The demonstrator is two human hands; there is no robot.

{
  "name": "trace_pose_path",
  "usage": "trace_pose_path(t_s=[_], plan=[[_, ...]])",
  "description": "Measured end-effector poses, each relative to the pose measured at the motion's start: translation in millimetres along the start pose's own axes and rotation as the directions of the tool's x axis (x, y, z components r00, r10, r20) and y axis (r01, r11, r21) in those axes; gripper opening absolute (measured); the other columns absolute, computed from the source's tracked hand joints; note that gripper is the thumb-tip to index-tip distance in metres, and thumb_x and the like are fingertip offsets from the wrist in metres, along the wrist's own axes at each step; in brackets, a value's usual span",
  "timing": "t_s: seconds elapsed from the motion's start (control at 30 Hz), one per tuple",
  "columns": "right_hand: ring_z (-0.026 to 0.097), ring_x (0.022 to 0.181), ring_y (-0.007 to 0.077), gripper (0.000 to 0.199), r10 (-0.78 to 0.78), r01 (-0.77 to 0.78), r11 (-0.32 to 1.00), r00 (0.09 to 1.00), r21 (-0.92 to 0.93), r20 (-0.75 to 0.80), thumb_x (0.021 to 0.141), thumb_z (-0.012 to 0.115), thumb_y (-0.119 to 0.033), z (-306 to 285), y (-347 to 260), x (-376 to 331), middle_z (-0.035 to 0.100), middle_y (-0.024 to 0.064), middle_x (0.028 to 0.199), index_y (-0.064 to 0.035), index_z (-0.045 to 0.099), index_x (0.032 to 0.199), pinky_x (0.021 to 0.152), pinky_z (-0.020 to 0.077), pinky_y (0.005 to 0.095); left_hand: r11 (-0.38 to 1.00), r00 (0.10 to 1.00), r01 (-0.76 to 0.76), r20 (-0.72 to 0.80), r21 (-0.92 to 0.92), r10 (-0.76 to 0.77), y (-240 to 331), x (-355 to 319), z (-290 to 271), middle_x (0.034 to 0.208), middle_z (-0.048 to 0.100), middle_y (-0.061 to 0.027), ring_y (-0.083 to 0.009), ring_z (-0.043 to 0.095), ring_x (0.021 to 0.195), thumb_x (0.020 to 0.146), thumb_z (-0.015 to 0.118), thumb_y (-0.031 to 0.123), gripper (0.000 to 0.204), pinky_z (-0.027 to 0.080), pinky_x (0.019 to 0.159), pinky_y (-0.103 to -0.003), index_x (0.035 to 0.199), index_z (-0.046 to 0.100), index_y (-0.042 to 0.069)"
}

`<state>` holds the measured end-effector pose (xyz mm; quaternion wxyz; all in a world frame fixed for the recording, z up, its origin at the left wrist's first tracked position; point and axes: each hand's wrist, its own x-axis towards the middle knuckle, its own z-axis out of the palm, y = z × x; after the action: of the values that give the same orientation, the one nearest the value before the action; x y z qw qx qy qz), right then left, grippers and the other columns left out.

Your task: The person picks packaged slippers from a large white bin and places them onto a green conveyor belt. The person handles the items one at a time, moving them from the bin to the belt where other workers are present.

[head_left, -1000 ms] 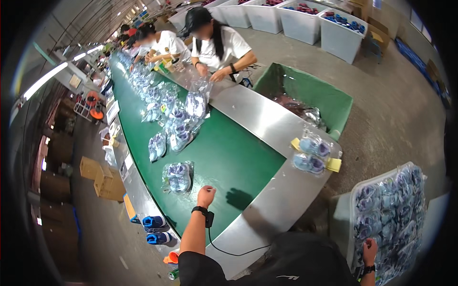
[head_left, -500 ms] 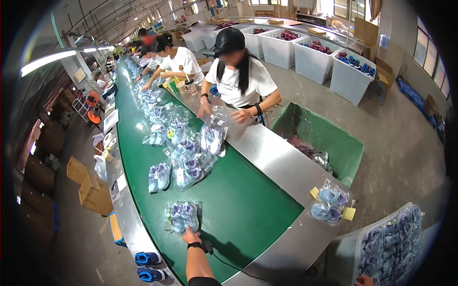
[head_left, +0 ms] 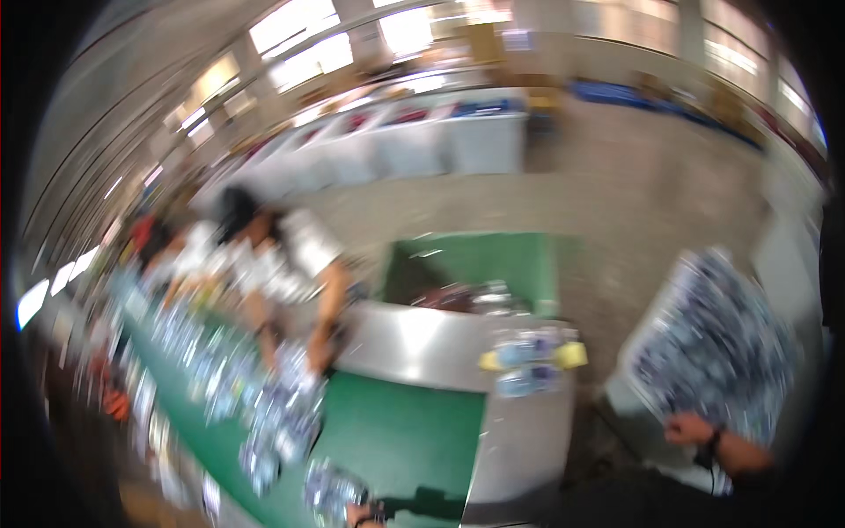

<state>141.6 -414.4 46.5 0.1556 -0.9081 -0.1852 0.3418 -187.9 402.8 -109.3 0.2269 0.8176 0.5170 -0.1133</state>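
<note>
The view is smeared by motion. My left hand [head_left: 359, 513] is at the lower edge of the green belt [head_left: 396, 431], its fingers closed on a clear-bagged pair of light blue shoes [head_left: 331, 489]. My right hand [head_left: 689, 429], with a dark band at its wrist, is over the near edge of a pale bin [head_left: 630, 374] heaped with bagged blue-purple shoes [head_left: 722, 334]. Blur hides its fingers, and I cannot make out anything in them. Another bagged pair [head_left: 526, 359] with yellow paper pieces rests on the metal table end [head_left: 422, 339].
Across the belt, a co-worker [head_left: 282, 264] in white reaches over a pile of bagged shoes [head_left: 286, 409]. A green-lined container [head_left: 528, 264] stands behind the metal edge. White bins [head_left: 488, 145] line the back, and more people work at far left.
The view has swung right, and the scene has shifted left. My right hand and forearm now show more fully by the bin of shoes. My left hand stays at the bagged pair.
</note>
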Motion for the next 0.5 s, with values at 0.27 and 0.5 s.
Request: trace_pose_path(t_s=[0.27,0.5], plan=[[0.070,0.098,0.0375,0.041,0.253,-0.170,0.950,0.911,0.264,-0.326,0.089,0.068,-0.039,81,36,-59,0.074,0.0158,0.104,-0.0075,0.070,0.115,0.083,0.0548,0.0505,0.479,0.655,-0.674,-0.155,-0.562,0.740,390,-132,23,0.135,0.062,-0.0178,-0.0354,0.062,0.119,0.086,0.079,0.045,0.073,0.053,0.099,-0.051,0.140,0.054,0.003],[0.068,0.096,0.0375,0.031,0.382,-0.157,0.847,0.844,0.507,-0.376,0.088,0.067,-0.031,122,50,-82,0.073,0.0147,0.100,-0.0075,0.069,0.108,0.081,0.0527,0.0504,0.196,0.228,-0.872,-0.017,-0.449,0.974,495,-253,75,0.132,0.063,-0.0200,-0.0354,0.063,0.117,0.090,0.076,0.043,0.068,0.053,0.098,-0.050,0.140,0.054,0.002]])
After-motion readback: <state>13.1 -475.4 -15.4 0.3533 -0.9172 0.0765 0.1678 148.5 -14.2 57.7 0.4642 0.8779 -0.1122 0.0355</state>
